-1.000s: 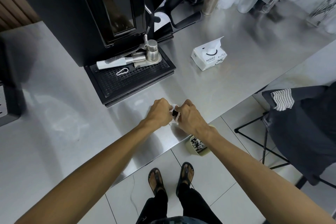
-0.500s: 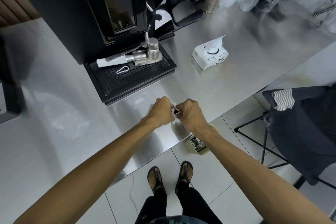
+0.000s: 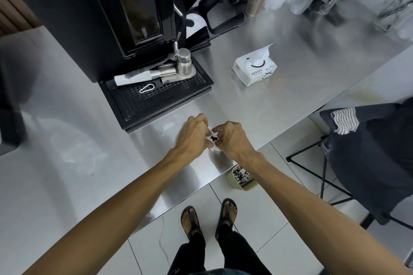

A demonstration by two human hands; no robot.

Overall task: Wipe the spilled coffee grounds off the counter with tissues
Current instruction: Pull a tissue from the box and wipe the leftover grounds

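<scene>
Your left hand [image 3: 192, 135] and right hand [image 3: 232, 138], fingers curled, pinch between them the small crumpled white tissue [image 3: 213, 143] holding dark coffee grounds [image 3: 213, 139], just above the shiny steel counter [image 3: 290, 100]. The pale open bin [image 3: 233, 182] on the floor lies below the right hand, past the counter edge; this hand is nearer.

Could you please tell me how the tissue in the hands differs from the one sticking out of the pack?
The held tissue is crumpled; the pack tissue stands up, spread. The held tissue carries dark grounds; the pack tissue looks clean. The left hand and right hand pinch the held tissue; nothing touches the pack tissue. Both are white.
</scene>
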